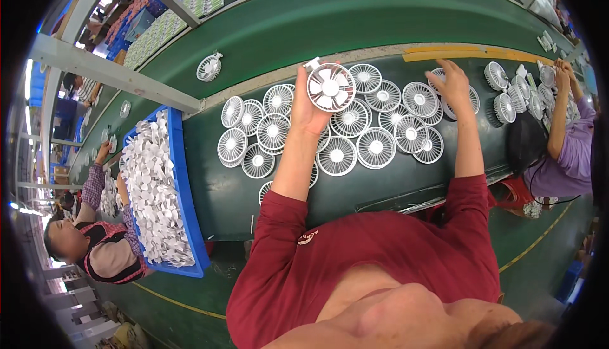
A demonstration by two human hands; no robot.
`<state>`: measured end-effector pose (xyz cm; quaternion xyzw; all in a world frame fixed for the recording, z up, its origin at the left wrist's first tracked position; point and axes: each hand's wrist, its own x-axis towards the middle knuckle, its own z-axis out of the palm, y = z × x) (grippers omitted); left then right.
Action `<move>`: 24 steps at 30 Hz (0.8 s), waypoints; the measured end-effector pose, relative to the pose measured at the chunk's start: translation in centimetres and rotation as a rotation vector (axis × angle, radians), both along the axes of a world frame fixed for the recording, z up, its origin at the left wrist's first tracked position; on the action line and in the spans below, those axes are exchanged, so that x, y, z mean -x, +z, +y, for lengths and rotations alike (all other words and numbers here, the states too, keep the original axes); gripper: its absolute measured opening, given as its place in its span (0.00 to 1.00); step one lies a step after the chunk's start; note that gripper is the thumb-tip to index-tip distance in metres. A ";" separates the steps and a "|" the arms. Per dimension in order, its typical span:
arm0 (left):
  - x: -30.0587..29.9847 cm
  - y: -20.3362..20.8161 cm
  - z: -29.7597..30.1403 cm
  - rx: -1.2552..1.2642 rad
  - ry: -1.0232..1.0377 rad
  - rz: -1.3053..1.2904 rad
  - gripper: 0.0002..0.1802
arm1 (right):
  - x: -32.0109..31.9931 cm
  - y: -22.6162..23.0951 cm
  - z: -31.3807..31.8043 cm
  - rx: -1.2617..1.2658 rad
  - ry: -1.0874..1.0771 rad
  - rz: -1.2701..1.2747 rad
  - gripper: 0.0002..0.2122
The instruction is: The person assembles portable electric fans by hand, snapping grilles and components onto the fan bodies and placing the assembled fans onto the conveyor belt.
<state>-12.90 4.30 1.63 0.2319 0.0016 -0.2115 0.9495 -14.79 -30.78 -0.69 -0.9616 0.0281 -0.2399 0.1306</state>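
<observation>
Left hand [307, 111]: right of blue bin [186, 187], grasping white fan [330, 88], best kept level.
Right hand [454, 87]: farther right of bin, fingers loose, gripping nothing visible!

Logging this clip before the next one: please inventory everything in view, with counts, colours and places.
Fan head: one, white, in left hand
Fan grilles: roughly twenty, white, on worktable
Worktable: one, green, before the person
Blade pieces: uncountable, white, in crate
Crate: one, blue, left of grilles
Conveyor belt: one, green, beyond worktable
Fan unit: one plainly visible, white, on belt, left
Tape: count unclear, yellow, worktable's far edge, right
Frame: one, pale grey, upper left
Small goods: many, green and white, upper left
Co-workers: at least two, purple top right, checked sleeves left
Sleeves: two, dark red, lower middle
Hands: two, bare; left under fan head, right hand at rightmost grilles
</observation>
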 end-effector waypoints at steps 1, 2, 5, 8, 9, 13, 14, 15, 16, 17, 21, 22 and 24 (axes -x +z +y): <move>0.1 0.0 -0.2 -0.061 0.037 -0.045 0.32 | 0.4 0.6 1.8 -0.040 0.056 -0.122 0.23; 0.3 -0.2 -0.4 -0.060 0.031 -0.096 0.28 | 0.9 2.1 4.5 -0.328 0.153 0.028 0.23; 1.1 0.1 -1.1 -0.145 0.017 -0.189 0.23 | 1.7 3.2 11.3 -0.951 0.465 0.327 0.19; 1.8 0.8 -1.2 -0.270 0.014 -0.297 0.24 | 1.9 3.2 14.6 -1.156 0.536 0.436 0.12; 2.0 0.7 -1.1 -0.271 0.009 -0.296 0.24 | 1.7 3.1 14.9 -1.134 0.518 0.455 0.11; 2.0 0.5 -0.6 -0.317 -0.043 -0.356 0.25 | 1.3 2.1 14.5 -1.155 0.622 0.456 0.09; 2.0 0.5 -0.6 -0.319 -0.055 -0.360 0.25 | 1.2 2.1 14.4 -1.153 0.620 0.455 0.09; 2.0 0.5 -0.6 -0.320 -0.067 -0.365 0.25 | 1.3 2.1 14.3 -1.155 0.628 0.461 0.09; 2.0 0.4 -0.6 -0.320 -0.066 -0.365 0.25 | 1.4 2.2 14.1 -1.156 0.635 0.467 0.09; 1.7 0.3 -1.0 -0.314 -0.079 -0.367 0.25 | 1.4 2.1 13.8 -1.167 0.635 0.460 0.09; 1.3 -0.4 -1.2 -0.277 -0.044 -0.261 0.24 | 1.1 2.1 13.7 -1.114 0.617 0.464 0.12; 1.1 -0.6 -1.3 -0.209 -0.022 -0.171 0.24 | 1.1 2.9 13.2 -1.027 0.601 0.483 0.13; 0.9 -0.8 -1.4 -0.118 0.035 -0.055 0.24 | 0.7 3.5 11.2 -0.728 0.509 0.079 0.18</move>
